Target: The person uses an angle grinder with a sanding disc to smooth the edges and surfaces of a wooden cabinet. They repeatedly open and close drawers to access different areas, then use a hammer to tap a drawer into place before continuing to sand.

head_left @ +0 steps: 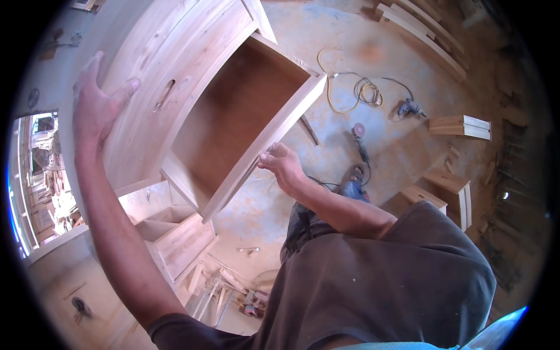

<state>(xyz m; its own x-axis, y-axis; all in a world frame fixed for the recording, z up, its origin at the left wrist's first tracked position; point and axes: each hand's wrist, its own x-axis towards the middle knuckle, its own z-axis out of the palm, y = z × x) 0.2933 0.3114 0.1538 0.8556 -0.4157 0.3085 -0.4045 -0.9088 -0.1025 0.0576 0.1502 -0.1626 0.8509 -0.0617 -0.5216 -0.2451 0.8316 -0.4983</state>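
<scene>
Your torso: a dark grey shirt [402,280] fills the lower right of the frame, with both forearms rising from it.
Right hand: your right hand [284,165] sits at frame centre, on the lower long edge of the wooden drawer [233,122]. Its fingers are curled together and clamped on that side rail.
Left hand: your left hand [96,108] is in the upper left of the frame, palm laid flat against the drawer front [175,64]. Its fingers are spread apart and pressed to the wood, thumb pointing right toward the slot; they enclose nothing.
Drawer: it is held up between your two hands, tilted, its open box facing you, occupying the upper centre of the frame. The inside bottom panel is a darker reddish brown; the sides are pale wood.
Handle slot: a narrow cut-out [165,94] shows in the curved front, just right of your left thumb.
Cabinet part: a pale wooden unit [175,233] with open compartments stands below the drawer, lower left of centre.
Offcuts: thin wood strips [216,286] lie on the floor in the lower centre.
Floor: dusty concrete [373,52] runs across the upper right.
Power tools: a sander [359,131] lies right of centre; a yellow cord [344,87] coils above it, next to a drill [408,108].
Small boxes: wooden box parts [461,126] and [446,189] lie at the right.
Lumber: long boards [426,35] are stacked in the upper right corner.
</scene>
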